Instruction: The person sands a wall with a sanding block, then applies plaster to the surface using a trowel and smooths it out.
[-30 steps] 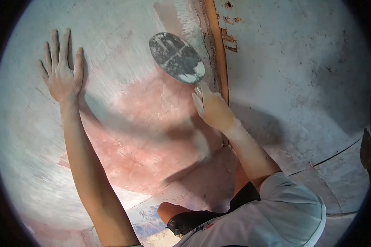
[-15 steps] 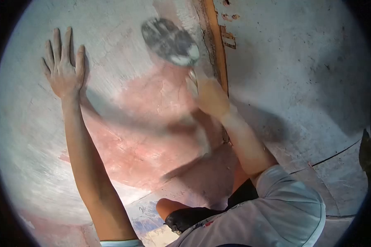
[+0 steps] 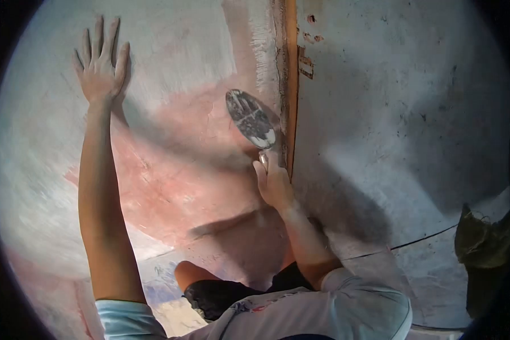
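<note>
My left hand (image 3: 101, 73) lies flat on the pale wall (image 3: 175, 45), fingers spread, at the upper left. Near the middle, my right hand (image 3: 276, 182) is closed round the short handle of an oval tool (image 3: 250, 119). The tool's dark, shiny blade has whitish smears and points up and to the left. Behind the blade the surface is partly pink (image 3: 175, 130) and partly coated in pale grey. Whether the blade touches it I cannot tell.
A wooden strip (image 3: 292, 85) runs vertically right of the tool, beside a rough edge. Farther right is a grey panel (image 3: 368, 85) with chipped spots. A dark greenish object (image 3: 481, 238) stands at the right edge. My bent knee (image 3: 190, 275) shows at the bottom.
The right hand and tool have moved down, and the blade looks narrower and less blurred. The view has shifted. The left hand stays flat and spread on the wall.
</note>
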The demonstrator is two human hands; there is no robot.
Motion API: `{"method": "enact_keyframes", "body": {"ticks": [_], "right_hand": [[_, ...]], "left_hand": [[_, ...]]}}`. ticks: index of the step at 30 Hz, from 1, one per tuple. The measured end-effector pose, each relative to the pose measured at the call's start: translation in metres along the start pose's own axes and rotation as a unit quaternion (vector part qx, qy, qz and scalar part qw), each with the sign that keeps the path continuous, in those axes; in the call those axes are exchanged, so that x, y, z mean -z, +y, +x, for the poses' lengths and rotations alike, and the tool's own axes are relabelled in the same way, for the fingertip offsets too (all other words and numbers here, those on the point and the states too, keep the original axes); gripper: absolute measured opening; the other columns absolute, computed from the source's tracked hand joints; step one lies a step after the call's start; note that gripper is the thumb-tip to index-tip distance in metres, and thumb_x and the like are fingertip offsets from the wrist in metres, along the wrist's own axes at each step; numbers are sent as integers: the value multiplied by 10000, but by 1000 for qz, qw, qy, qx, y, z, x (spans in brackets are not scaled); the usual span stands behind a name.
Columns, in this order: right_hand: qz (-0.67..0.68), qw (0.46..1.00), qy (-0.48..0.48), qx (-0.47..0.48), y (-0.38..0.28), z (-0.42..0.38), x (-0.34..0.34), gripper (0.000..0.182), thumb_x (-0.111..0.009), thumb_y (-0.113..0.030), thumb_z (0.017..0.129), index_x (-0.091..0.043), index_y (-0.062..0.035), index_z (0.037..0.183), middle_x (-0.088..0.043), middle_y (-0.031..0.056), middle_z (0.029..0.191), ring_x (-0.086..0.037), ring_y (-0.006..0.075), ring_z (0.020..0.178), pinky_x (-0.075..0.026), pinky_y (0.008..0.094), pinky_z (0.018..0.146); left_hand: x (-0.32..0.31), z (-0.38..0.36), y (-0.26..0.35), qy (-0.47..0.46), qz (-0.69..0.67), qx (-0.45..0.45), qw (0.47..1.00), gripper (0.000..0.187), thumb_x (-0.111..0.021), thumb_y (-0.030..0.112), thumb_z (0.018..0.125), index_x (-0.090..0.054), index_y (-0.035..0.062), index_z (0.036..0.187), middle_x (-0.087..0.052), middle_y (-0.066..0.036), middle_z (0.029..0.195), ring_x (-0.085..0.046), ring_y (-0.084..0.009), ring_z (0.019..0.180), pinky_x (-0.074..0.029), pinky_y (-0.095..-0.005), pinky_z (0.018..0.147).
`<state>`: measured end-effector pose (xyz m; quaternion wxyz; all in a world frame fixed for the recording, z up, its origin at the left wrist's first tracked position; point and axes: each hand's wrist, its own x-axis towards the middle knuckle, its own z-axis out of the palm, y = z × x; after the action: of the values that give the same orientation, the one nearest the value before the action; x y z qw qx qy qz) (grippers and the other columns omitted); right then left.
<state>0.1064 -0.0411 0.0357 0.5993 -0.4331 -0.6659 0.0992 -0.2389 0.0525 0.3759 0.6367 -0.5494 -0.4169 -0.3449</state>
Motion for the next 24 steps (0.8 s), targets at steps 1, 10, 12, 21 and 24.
{"method": "enact_keyframes", "body": {"ticks": [1,10,12,21,24], "right_hand": [[67,995,19,-75,-13,-6,10,322,-623,-188,1098,-607,9,1352,-725,302,1134,-700,508,1099,-550,533,927],[85,988,127,25,-10,-8,8,307,-604,-36,1084,-693,91,1349,-792,199,1035,-718,206,754,-581,348,692],[73,986,140,61,1,9,-6,324,-610,-35,1073,-697,84,1362,-797,188,1011,-718,211,745,-580,348,694],[12,983,151,101,33,22,-48,363,-551,-64,1108,-651,60,1434,-736,195,882,-653,208,656,-534,372,626],[34,995,86,45,27,50,-42,346,-538,-88,1121,-646,72,1408,-704,173,827,-629,203,624,-501,373,589]], "left_hand": [[1,-2,2,2,-2,5,1000,656,-405,603,1101,-273,461,1727,-194,77,1836,-206,-294,1682,-110,-596,1354],[12,-38,24,-42,-16,44,998,636,-442,576,1092,-330,466,1708,-234,81,1825,-228,-293,1675,-110,-602,1352],[14,-48,28,-33,-24,51,998,640,-451,582,1084,-361,445,1703,-261,73,1818,-254,-306,1667,-128,-614,1341],[21,-59,36,-66,-10,73,995,623,-493,555,1075,-460,386,1674,-324,46,1799,-304,-317,1644,-147,-616,1325],[20,-63,37,-47,-13,67,997,614,-503,545,1075,-477,380,1666,-338,42,1794,-315,-321,1640,-155,-617,1322]]}}
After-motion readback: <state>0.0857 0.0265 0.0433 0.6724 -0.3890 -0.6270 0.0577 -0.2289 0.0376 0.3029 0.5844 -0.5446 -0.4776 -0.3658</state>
